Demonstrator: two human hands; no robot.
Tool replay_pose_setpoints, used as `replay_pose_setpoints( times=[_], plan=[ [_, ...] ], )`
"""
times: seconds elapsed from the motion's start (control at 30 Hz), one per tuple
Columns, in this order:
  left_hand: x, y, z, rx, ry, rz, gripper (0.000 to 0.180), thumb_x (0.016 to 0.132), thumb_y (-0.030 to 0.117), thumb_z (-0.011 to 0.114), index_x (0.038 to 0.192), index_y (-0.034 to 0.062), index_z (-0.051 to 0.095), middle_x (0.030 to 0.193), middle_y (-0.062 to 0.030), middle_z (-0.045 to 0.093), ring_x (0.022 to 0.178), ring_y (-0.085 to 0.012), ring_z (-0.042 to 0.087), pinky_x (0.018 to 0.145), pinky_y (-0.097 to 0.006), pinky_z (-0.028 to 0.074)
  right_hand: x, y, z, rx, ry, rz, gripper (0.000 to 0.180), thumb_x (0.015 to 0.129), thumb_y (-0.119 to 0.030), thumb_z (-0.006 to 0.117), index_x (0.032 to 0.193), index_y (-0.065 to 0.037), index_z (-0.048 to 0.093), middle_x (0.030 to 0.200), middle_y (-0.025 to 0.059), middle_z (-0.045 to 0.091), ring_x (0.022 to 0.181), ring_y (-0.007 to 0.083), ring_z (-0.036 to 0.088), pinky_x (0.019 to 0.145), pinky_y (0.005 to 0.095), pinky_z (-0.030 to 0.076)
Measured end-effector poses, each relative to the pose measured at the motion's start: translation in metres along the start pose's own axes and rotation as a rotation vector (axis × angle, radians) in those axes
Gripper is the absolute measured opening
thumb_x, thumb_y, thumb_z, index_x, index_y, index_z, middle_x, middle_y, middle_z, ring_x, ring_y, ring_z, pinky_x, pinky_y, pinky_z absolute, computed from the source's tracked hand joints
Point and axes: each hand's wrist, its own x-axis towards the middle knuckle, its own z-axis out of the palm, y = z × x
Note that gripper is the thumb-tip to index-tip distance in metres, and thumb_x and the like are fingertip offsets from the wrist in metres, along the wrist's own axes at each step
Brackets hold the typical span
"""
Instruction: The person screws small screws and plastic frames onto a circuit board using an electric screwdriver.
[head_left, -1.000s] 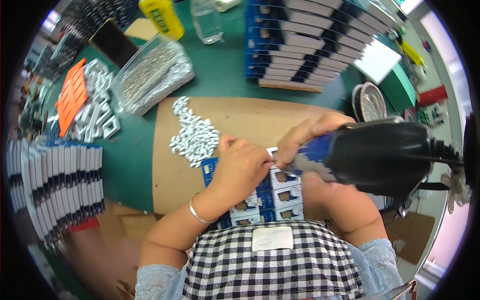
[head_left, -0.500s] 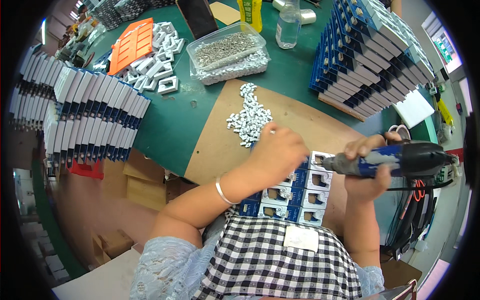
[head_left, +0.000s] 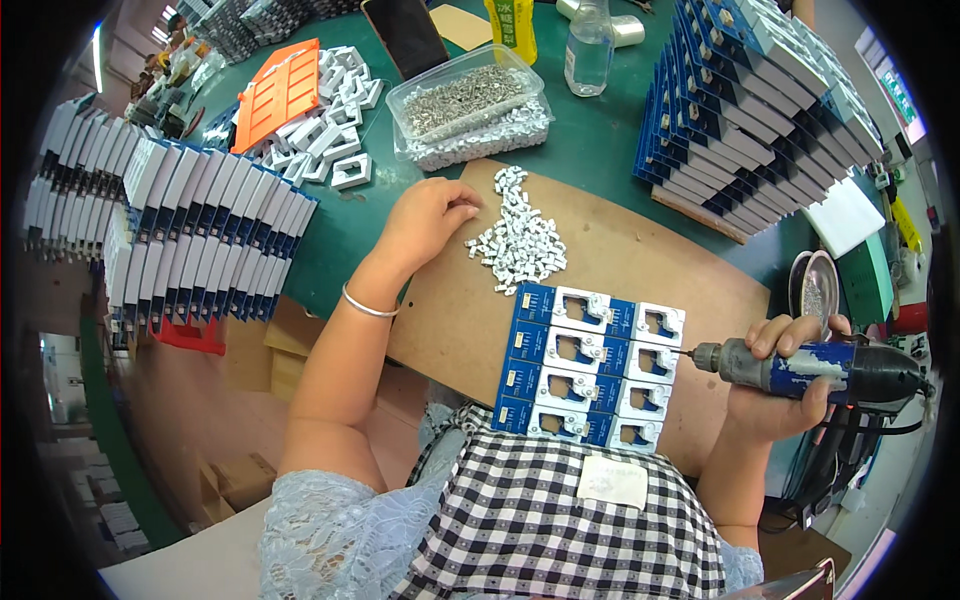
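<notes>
My right hand (head_left: pixel 762 412) grips a blue and black electric screwdriver (head_left: pixel 815 371), its thin bit pointing left at the board panel's right edge. The blue circuit board panel (head_left: pixel 524 343) lies against my checked apron, carrying two columns of white plastic frames (head_left: pixel 622 355) with cut-out openings. My left hand (head_left: pixel 428 218) is over the brown board's left side, just left of a pile of small white plastic pieces (head_left: pixel 527 250). Its fingers are curled in toward the thumb, and whatever they hold, if anything, is hidden.
The brown board (head_left: pixel 615 245) rests on a green table (head_left: pixel 345 225). Behind it stand a clear tub of small screws (head_left: pixel 470 100), loose white frames (head_left: pixel 335 135), an orange tray (head_left: pixel 280 95), a phone (head_left: pixel 405 38) and a bottle (head_left: pixel 588 55). Stacked panels (head_left: pixel 210 225) flank both sides.
My left hand has left the panel and moved left past the white pile, uncovering the frames. My right hand has drawn the screwdriver slightly right and down, off the upper right frame.
</notes>
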Motion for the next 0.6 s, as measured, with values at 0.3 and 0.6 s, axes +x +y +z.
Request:
replay_pose_setpoints(
  times=[0.3,0.6],
  plan=[
    [0.002,0.006,0.014,0.139,0.042,0.117,0.008,0.081,0.012,0.068,0.084,0.0057,0.067,0.082,-0.0120,0.061,0.086,-0.0325,0.059,0.073,-0.042,0.047,-0.005,-0.008,-0.013,0.048,0.116,0.048,0.068,0.082,-0.044,0.064,0.132,-0.010,0.035,0.081,0.0080,0.052,0.069,0.0218,0.057,0.068,0.0369,0.048],
    [-0.012,0.128,0.052,-0.291,-0.058,0.290,0.016,0.079,-0.002,0.069,0.094,0.0008,0.066,0.085,-0.0059,0.066,0.072,-0.0130,0.060,0.067,-0.025,0.049,0.004,-0.008,-0.042,0.141,0.224,-0.030,0.063,0.083,-0.036,0.065,0.129,-0.008,0.033,0.083,0.0115,0.054,0.070,0.0238,0.061,0.066,0.0392,0.053]
  ],
)
